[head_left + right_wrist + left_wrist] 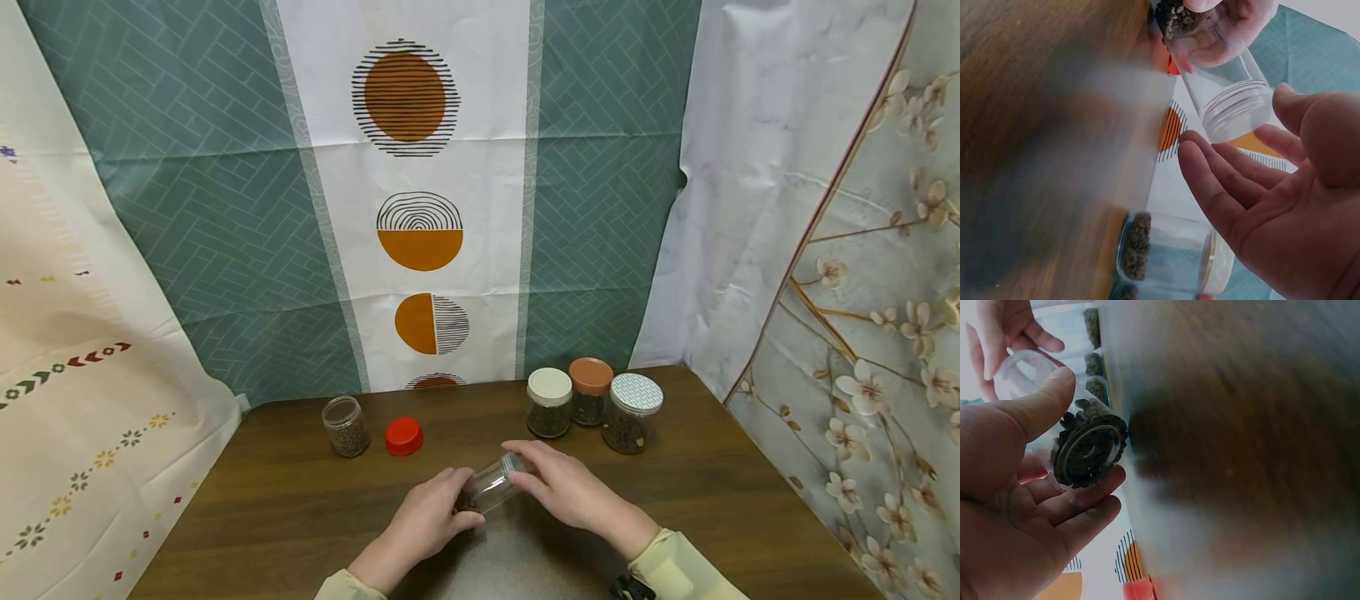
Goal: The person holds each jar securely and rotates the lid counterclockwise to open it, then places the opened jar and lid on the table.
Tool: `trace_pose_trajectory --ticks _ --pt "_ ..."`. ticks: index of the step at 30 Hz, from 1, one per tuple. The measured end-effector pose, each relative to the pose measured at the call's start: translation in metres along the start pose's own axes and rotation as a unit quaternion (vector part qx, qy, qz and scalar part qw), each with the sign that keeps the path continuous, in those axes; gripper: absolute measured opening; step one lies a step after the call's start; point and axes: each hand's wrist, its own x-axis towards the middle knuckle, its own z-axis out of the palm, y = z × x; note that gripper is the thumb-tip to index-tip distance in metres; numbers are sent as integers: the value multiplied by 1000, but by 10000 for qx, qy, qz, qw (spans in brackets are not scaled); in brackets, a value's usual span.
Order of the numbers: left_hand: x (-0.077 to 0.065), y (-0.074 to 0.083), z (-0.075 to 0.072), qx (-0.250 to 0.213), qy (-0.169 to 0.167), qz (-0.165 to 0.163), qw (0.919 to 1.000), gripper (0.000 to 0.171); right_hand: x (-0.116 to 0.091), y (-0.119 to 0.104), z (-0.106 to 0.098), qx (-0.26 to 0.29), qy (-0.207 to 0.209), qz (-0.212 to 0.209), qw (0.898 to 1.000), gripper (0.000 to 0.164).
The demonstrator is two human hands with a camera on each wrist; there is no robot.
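"What's there, left to right?"
"One upright lidless jar (pixel 349 435), one red lid (pixel 404 436), then the left hand (pixel 426 515) gripping one tilted jar (pixel 492 487) near its base."
"And the right hand (pixel 567 485)?"
"Fingers spread about that jar's mouth; farther right, three lidded jars (pixel 591 377)."

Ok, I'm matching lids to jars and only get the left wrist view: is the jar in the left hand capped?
Observer: No, the right wrist view shows the held jar with its threaded mouth bare.
Operator: Is any other jar open?
Observer: Yes, in the head view a lidless jar stands left of the red lid.
Operator: And the three jars grouped together?
Observer: All closed, with a cream lid, a terracotta lid and a patterned lid.
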Motion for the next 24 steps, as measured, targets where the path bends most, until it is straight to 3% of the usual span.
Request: trace_pose_trajectory --ticks 24 --pt "1 1 0 -44 17 19 10000 50 -1 -2 -4 -275 94 -134 9995 37"
